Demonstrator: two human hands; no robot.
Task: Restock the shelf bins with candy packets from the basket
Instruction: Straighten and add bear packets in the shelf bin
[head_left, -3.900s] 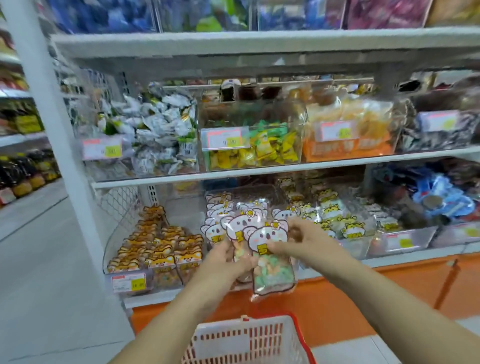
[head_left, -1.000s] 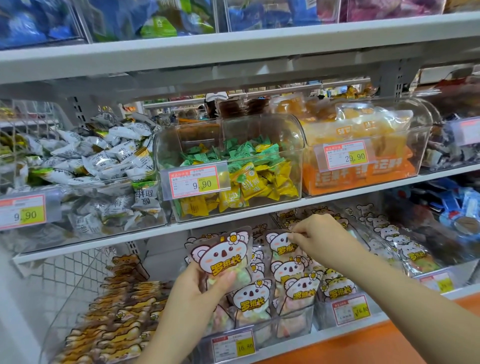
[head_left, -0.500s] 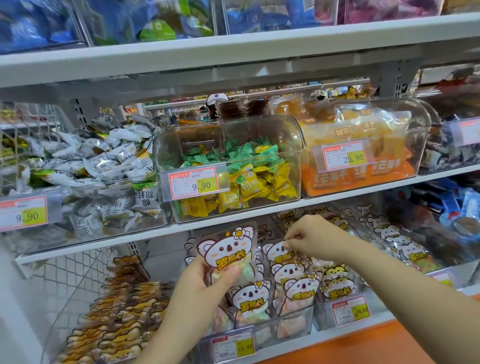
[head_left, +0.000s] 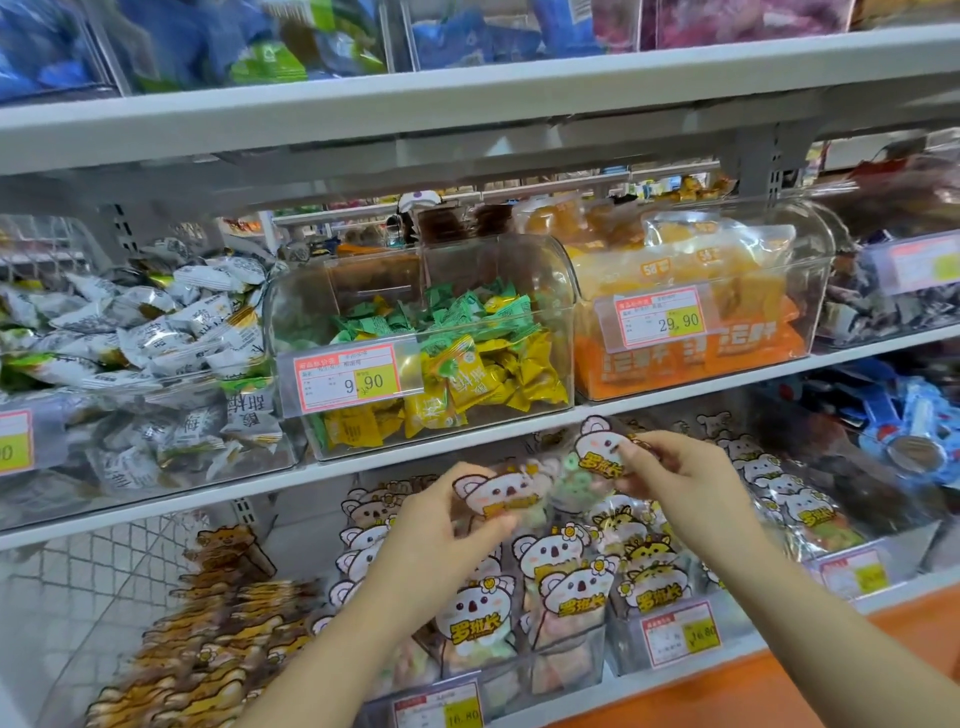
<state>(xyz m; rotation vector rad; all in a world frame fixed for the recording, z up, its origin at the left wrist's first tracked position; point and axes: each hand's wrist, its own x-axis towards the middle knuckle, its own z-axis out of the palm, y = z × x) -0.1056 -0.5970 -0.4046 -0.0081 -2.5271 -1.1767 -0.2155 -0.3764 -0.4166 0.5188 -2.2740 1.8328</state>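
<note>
Two koala-print candy packets are held up in front of the lower shelf. My left hand (head_left: 436, 535) grips one koala packet (head_left: 498, 493) by its top. My right hand (head_left: 675, 483) pinches the other koala packet (head_left: 597, 454), which is tilted and partly overlaps the first. Green ring candies show through the clear film between them. Right below the hands a clear bin (head_left: 519, 675) holds several upright koala packets and carries a 16.80 price tag (head_left: 441, 712). The basket is out of view.
The white shelf edge (head_left: 415, 462) runs just above the hands. Above it stand bins of green and yellow candies (head_left: 426, 353), orange packets (head_left: 701, 312) and silver-wrapped sweets (head_left: 156, 364). Brown bear packets (head_left: 208, 649) lie left of the koala bin, tiger packets (head_left: 649, 571) right.
My right hand has left the packets standing in the bin and come up to pinch a packet beside my left hand. My left hand has shifted right with its packet.
</note>
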